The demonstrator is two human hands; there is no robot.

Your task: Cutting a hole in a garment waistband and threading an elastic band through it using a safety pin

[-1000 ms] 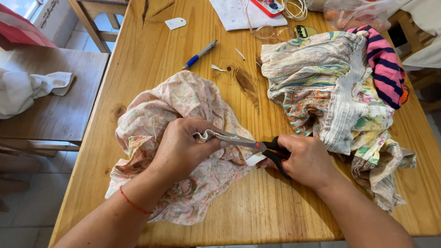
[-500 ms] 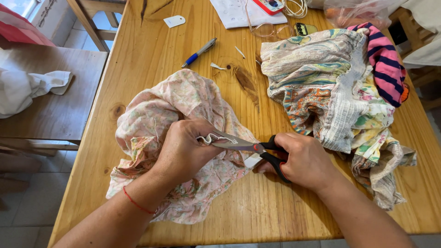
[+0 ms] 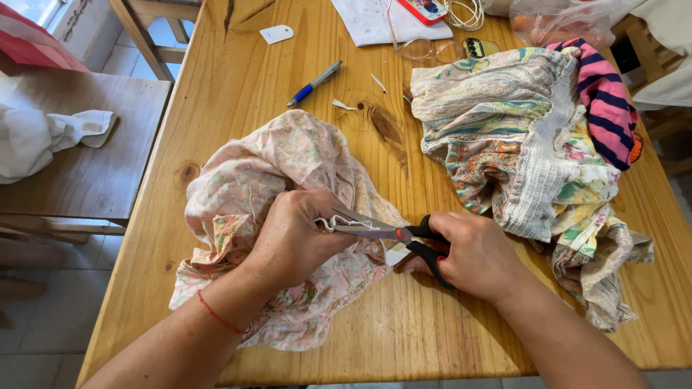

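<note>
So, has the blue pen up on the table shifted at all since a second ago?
No. The blue pen lies at the same angle, just left of the dark knot in the wooden table, as before.

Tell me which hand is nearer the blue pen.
Left. The left hand rests on the pink floral cloth just below the blue pen; the right hand, holding the scissors, sits farther off.

The crumpled pink floral cotton cloth (image 3: 267, 187) is pale pink with small green and orange flowers. The steel scissors (image 3: 404, 238) have black handles with a red pivot. The thin wrist string (image 3: 220, 317) is red. The heaped paisley fabric pile (image 3: 519, 137) shows cream, green and orange. The striped knit cloth (image 3: 602, 101) is pink and navy. The plastic pen (image 3: 313, 83) is blue and grey. The pine table (image 3: 238, 94) is honey yellow.
</note>
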